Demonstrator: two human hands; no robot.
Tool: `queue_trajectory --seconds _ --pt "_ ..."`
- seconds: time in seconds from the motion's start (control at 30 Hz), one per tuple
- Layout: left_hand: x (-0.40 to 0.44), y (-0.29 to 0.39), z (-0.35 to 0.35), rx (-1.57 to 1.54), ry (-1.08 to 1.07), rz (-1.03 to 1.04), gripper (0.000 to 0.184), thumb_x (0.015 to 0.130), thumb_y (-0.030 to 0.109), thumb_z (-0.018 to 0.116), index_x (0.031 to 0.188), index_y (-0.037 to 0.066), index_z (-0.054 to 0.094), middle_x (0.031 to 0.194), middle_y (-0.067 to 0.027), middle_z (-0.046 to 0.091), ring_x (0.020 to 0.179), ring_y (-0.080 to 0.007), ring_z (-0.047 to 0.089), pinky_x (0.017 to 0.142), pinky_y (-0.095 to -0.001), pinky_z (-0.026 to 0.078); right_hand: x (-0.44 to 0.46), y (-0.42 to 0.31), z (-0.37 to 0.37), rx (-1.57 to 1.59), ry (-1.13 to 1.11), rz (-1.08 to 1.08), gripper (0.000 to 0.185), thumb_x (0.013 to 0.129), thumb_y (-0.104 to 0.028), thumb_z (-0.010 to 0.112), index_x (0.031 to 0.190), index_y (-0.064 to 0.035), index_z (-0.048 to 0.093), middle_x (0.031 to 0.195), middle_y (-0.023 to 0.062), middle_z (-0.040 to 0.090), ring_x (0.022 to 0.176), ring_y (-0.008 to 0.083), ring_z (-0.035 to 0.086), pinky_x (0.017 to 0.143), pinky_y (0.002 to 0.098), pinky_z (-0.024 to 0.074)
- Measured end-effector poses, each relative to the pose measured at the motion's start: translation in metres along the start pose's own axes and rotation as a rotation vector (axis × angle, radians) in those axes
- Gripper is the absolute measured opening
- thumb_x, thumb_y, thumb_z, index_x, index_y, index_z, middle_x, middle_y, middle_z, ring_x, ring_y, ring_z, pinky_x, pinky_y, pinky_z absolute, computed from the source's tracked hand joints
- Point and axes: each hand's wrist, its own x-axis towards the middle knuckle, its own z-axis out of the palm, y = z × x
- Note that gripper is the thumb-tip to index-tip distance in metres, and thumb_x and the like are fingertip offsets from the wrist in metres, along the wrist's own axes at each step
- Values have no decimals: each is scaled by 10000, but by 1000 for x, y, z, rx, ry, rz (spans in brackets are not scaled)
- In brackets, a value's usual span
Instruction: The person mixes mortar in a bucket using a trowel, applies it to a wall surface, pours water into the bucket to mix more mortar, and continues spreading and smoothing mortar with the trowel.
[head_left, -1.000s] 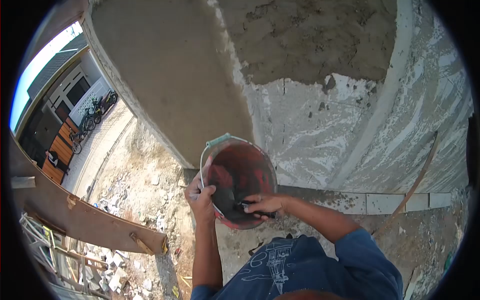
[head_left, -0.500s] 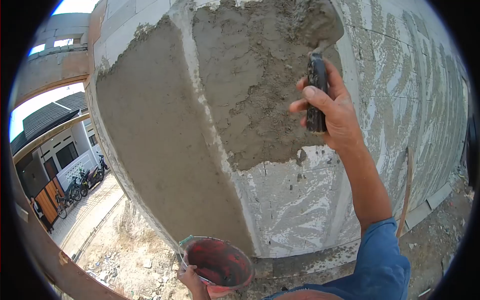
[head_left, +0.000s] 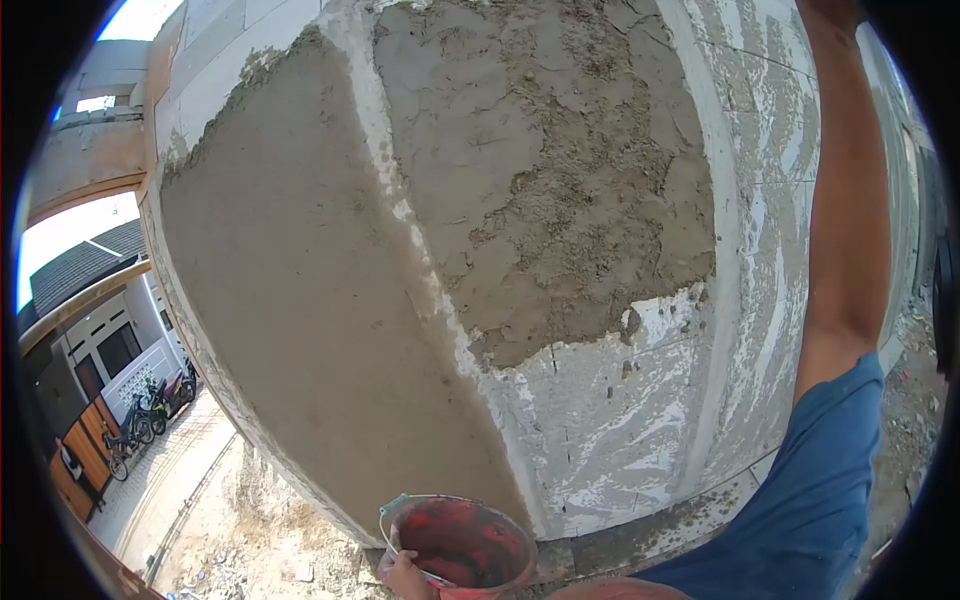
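The right arm (head_left: pixel 848 200) has swung outward and up from in front of the wall, carrying its grip past the top edge of view; the trowel has gone out of sight too, so I cannot tell whether that grip is clenched, loose or holding anything. The bucket (head_left: pixel 465 545) sits a little farther right in view than before. It is low before the wall, its lower side cut off by the bottom of view, mouth facing up. The left grip (head_left: pixel 403 577) is closed on its left rim, by the handle (head_left: pixel 395 505).

Smooth plaster (head_left: pixel 330 300) rises above and left of the bucket. Rough mortar (head_left: pixel 590 200) is above and right of it, between two pale strips (head_left: pixel 400 210); its ragged lower edge stops above bare blocks (head_left: pixel 610 420). Open room lies to the bucket's right, before those blocks, as far as the blue sleeve (head_left: pixel 830 480). Left of the bucket, past the plaster's edge, is sunlit ground (head_left: pixel 275 545).
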Motion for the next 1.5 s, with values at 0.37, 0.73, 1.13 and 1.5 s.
queue_trajectory --seconds 0.37,0.73,1.13,1.5 --pt "64 84 10 212 124 153 187 674 -21 581 835 -26 676 827 -112 663 732 -224 602 665 -338 492 -298 -407 -61 861 -1655 791 548 809 -84 606 1324 -181 446 987 213 685 992 445 653 818 542 502" --pt "127 125 -62 27 -120 58 333 678 3 570 998 -67 628 992 -184 667 864 -248 640 788 -360 522 -290 -424 -407 1314 -2660 131 427 842 -227 663 1264 -220 605 1070 163 705 998 374 682 801 505 523" --pt "146 162 -60 -2 -647 280 637 625 -36 449 1232 -158 603 1261 -211 650 1116 -237 634 1048 -365 467 -192 -529 -402 1104 -2275 -114 228 850 -137 594 1040 -58 693 834 192 715 813 308 736 660 437 580" --pt "139 260 -48 -149 -848 323 275 664 -49 551 914 -107 649 1347 -313 568 1244 -305 588 1085 -422 453 -211 -510 -336 1014 -3229 -30 367 921 -270 620 1242 -92 634 677 62 582 503 176 563 482 356 463"
